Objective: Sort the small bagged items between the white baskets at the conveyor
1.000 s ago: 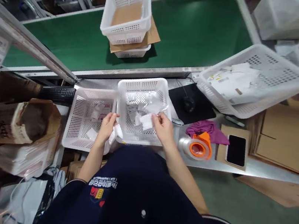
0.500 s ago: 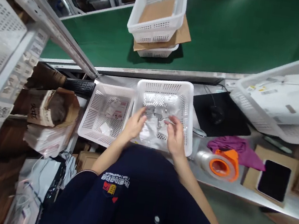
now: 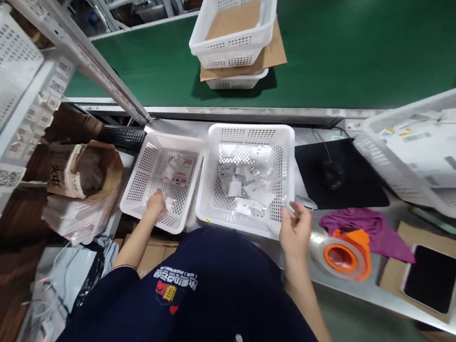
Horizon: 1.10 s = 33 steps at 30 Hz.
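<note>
My left hand (image 3: 155, 204) reaches into the left white basket (image 3: 133, 179), fingers closed beside a small clear packet (image 3: 169, 203); whatever is between them is hidden. Farther back in that basket lies a clear bag with red print (image 3: 184, 171). At the near right corner of the right white basket (image 3: 251, 134), my right hand (image 3: 296, 230) has its thumb and fingers around the rim. Inside that basket are several clear plastic packets, with a white label (image 3: 235, 188) among them.
Stacked white baskets (image 3: 232, 51) stand on the green conveyor belt (image 3: 357, 53). To the right are a black mouse (image 3: 332, 174), purple cloth (image 3: 349, 218), an orange tape dispenser (image 3: 361, 239) and a tablet (image 3: 430, 278). An open carton (image 3: 67, 170) sits left, beside a labelled shelf (image 3: 10, 161).
Both hands have left the packets in the right basket. My left hand has moved left into the other basket; my right hand has moved right to the rim.
</note>
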Available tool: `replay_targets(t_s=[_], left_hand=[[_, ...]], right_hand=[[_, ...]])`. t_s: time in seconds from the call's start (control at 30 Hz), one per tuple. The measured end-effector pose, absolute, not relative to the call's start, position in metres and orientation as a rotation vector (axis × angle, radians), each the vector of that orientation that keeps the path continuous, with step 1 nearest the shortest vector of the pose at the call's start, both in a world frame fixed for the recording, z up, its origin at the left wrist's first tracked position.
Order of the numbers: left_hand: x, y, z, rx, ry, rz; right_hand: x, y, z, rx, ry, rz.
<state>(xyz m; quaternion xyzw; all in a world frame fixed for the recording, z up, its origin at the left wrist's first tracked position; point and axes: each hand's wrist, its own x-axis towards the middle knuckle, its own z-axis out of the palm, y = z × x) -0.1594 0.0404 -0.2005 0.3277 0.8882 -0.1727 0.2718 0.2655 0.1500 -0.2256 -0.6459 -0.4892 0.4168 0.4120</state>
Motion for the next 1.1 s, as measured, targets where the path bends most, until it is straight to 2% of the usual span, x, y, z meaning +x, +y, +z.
replay_targets(t_s=[0.3, 0.53, 0.77, 0.87, 0.97, 1.1], left_hand=[[-0.128, 0.050, -0.222, 0.992, 2.290, -0.376], [-0.135, 0.065, -0.225, 1.030, 2.184, -0.101], [-0.131, 0.089, -0.166, 1.092, 2.291, 0.456], [-0.114, 0.117, -0.137, 1.277, 2.088, 0.661], [-0.106, 0.151, -0.124, 1.444, 1.832, 0.621], [-0.115, 0.174, -0.123, 1.390, 2.136, 0.500]], right_hand=[[0.263, 0.140, -0.234, -1.564, -1.677, 0.803], [0.254, 0.131, -0.248, -1.589, -1.994, 0.615], [0.257, 0.132, -0.249, -1.566, -1.964, 0.605], [0.257, 0.133, -0.251, -1.568, -1.982, 0.606], [0.258, 0.133, -0.251, -1.568, -1.974, 0.642], [0.263, 0.132, -0.246, -1.487, -1.942, 0.610]])
